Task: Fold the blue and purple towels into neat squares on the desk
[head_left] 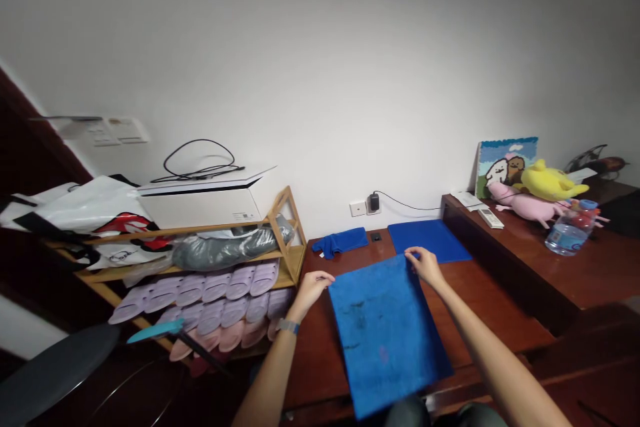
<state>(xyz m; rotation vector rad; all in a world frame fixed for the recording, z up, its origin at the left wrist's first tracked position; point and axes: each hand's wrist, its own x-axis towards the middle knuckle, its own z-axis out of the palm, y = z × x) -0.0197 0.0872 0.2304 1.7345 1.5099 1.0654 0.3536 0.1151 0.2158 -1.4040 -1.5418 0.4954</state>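
Blue cloth, one, dark-stained, held by its two far corners, its body spread below and on the wearer's side of the hands; left hand and right hand, each pinching a corner between thumb and fingers. Counter, reddish-brown wood, beneath both. Lilac slippers, racked, left of the left hand. Bottle, clear, blue-capped, well right of the right hand. Flat blue sheet, just beyond the right hand. Folded blue cloth, beyond the left hand. Black plug, wall-mounted, beyond and between the hands.
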